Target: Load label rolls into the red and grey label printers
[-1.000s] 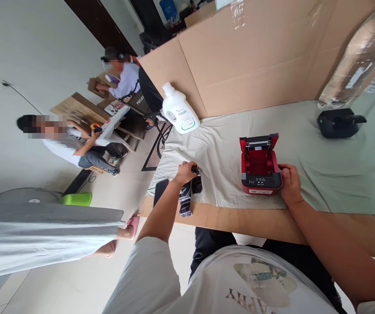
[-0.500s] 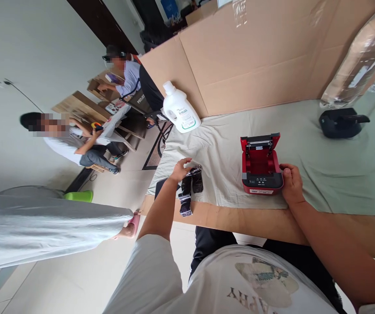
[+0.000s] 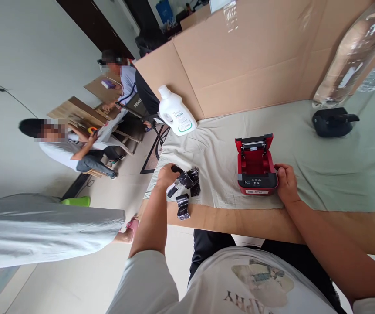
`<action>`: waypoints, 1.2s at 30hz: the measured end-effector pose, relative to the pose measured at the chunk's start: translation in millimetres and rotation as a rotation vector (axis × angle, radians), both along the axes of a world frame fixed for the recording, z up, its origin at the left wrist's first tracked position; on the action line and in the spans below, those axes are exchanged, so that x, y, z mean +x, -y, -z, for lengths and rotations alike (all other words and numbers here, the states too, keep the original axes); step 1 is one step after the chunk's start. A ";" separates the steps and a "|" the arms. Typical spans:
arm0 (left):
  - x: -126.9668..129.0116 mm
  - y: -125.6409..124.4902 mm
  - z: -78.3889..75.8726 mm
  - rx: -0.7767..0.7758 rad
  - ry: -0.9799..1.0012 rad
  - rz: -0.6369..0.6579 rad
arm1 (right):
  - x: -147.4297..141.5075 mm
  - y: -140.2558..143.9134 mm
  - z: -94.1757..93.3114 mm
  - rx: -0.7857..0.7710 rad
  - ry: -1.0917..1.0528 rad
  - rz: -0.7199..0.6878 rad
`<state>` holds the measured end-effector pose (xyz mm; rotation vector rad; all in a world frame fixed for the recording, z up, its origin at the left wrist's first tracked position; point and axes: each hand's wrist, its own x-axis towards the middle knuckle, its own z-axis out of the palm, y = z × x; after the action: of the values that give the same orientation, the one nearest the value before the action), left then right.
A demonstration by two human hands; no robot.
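Observation:
My right hand (image 3: 286,182) is closed on the right side of a small red and black label printer (image 3: 258,182), which stands on the cloth with its lid raised and its red inside showing. My left hand (image 3: 167,175) is over on the left, fingers closed on the edge of a shiny black piece (image 3: 184,179) that looks like a roll in glossy film. Beside it lie another black glossy roll (image 3: 194,185) and, nearer the table edge, a curled black one (image 3: 183,206). My fingers partly hide the piece in the left hand.
A white detergent bottle (image 3: 178,114) stands at the table's far left corner. Behind rises a cardboard panel (image 3: 252,56). A black holder-like object (image 3: 334,122) sits at right, near a plastic-wrapped package (image 3: 347,61). Two people sit at the left; another person's leg (image 3: 50,231) is close by.
My left hand has moved a little left and closed on a black piece, and the black pieces lie more spread out. My right hand stays at the printer. The view has shifted slightly.

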<state>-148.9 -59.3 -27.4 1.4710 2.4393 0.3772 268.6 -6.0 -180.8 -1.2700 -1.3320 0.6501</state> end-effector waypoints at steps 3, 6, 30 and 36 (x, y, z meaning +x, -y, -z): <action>32.7 12.3 -29.8 -0.268 0.297 0.370 | -1.6 -0.1 -0.9 0.005 -0.016 -0.005; 86.0 14.5 -42.5 -0.625 0.786 0.996 | -2.1 -0.1 -1.4 0.011 -0.019 -0.012; 258.6 -96.4 17.5 -0.224 -0.304 0.905 | -2.9 6.4 -9.4 0.156 0.052 0.003; 251.7 -88.1 23.1 -0.023 -0.144 0.908 | -3.1 27.6 -31.9 0.561 0.394 -0.146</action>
<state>102.8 28.9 -50.4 2.4223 1.5812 0.0386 265.5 -33.6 -149.0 -0.8653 -1.7862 0.0947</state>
